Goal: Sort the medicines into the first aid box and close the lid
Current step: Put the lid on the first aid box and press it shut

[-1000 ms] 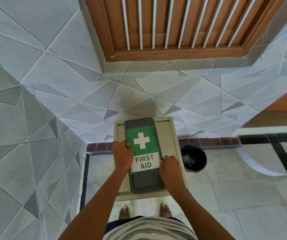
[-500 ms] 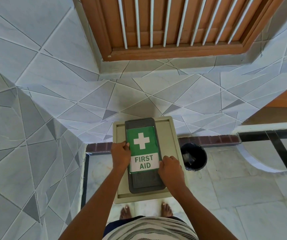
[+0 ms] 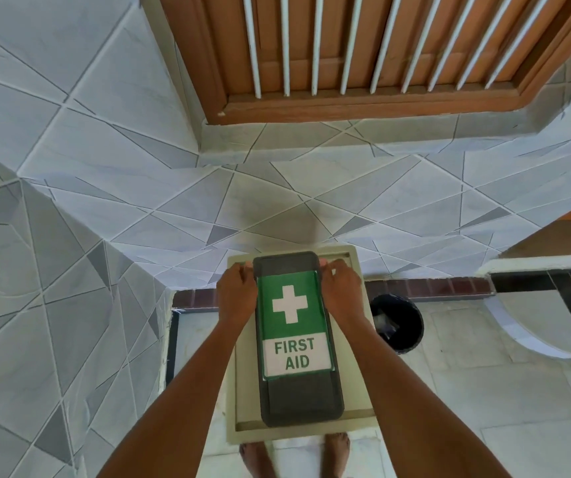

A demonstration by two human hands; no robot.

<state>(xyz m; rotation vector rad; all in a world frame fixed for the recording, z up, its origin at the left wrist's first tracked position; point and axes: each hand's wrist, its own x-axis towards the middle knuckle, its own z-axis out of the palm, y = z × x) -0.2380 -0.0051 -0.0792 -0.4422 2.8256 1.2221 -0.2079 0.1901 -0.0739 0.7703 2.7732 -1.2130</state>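
Marble floor [image 3: 484,391]: pale, under bare feet [image 3: 256,457].
Table [image 3: 242,391]: beige, rimmed, carrying the box.
Box [image 3: 297,339]: dark grey, lid on, green label with white cross, "FIRST AID".
Left hand [image 3: 237,294]: fingers curled on the box's far left edge.
Right hand [image 3: 341,291]: fingers curled on its far right edge.
Bin [image 3: 397,322]: black, right of the fingers.
Wall [image 3: 139,167]: grey tiles beyond.

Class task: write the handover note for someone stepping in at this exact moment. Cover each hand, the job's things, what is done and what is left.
Left hand: fingers curled on the left far edge of the first aid box.
Right hand: same on the right far edge.
Box: lies flat on the beige tray, lid on, label up.
Done: no medicines visible outside; the lid looks shut.
Left: check that the far end is seated, then let go.
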